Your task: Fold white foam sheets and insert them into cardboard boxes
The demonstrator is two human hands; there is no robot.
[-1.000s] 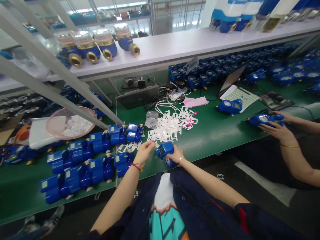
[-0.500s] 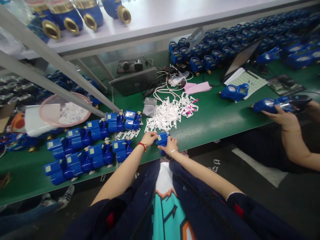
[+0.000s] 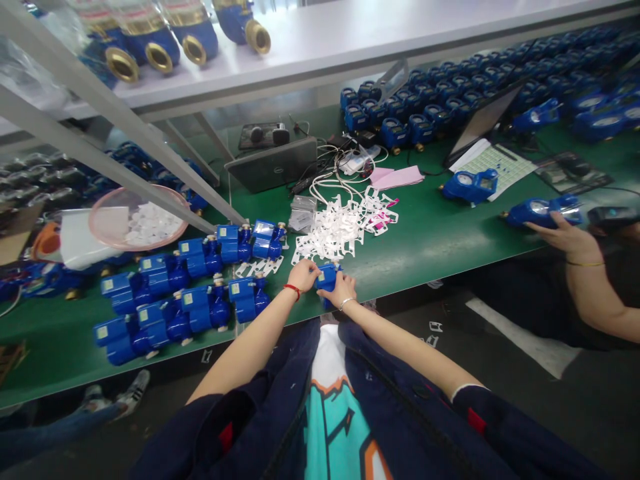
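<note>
A blue water meter (image 3: 327, 275) is at the table's front edge, straight ahead of me. My right hand (image 3: 341, 291) is wrapped around its right and near side. My left hand (image 3: 303, 275), with a red string at the wrist, has its fingertips pinched together at the meter's upper left edge; what they hold is too small to make out. A pile of white plastic pieces (image 3: 330, 230) lies just behind the meter. To the left, two rows of blue water meters (image 3: 200, 308) with small pale labels rest on the table, with several white pieces (image 3: 260, 268) beside them.
A co-worker's hand (image 3: 570, 240) holds another meter at the right. Behind the pile are cables, pink paper (image 3: 400, 177) and a laptop (image 3: 275, 167). A pink basin (image 3: 93, 223) is at the left, near slanted shelf posts (image 3: 200, 193). Many meters fill the back right.
My hands stay at the meter, the left still pinching at its edge. The view has shifted slightly. At the right, the co-worker's dark device has moved away from their meter.
</note>
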